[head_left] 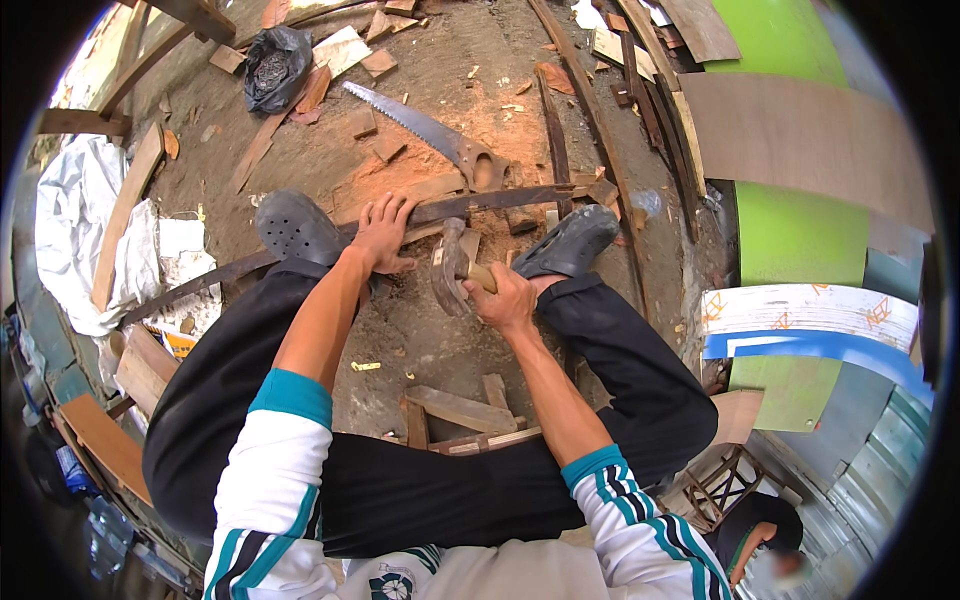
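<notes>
My right hand [508, 298] is wrapped round the light wooden handle of a claw hammer [449, 262], whose rusty metal head hangs between my feet. Fingers spread, my left hand [382, 232] rests on a long dark wood strip [470, 204] that runs across the ground by my shoes. A shorter light piece of wood lies beneath and beside the strip near the hammer head, partly hidden. Just beyond it lies a handsaw [425, 130] with a worn wooden handle, on ground covered in reddish sawdust.
A black plastic bag of nails [277, 70] lies far left, near wood scraps. White sacking [85, 225] is at the left. Long battens [595, 100] and leaning panels [800, 130] line the right. A small wooden frame [465, 410] sits beneath me. Another person [755, 530] is at lower right.
</notes>
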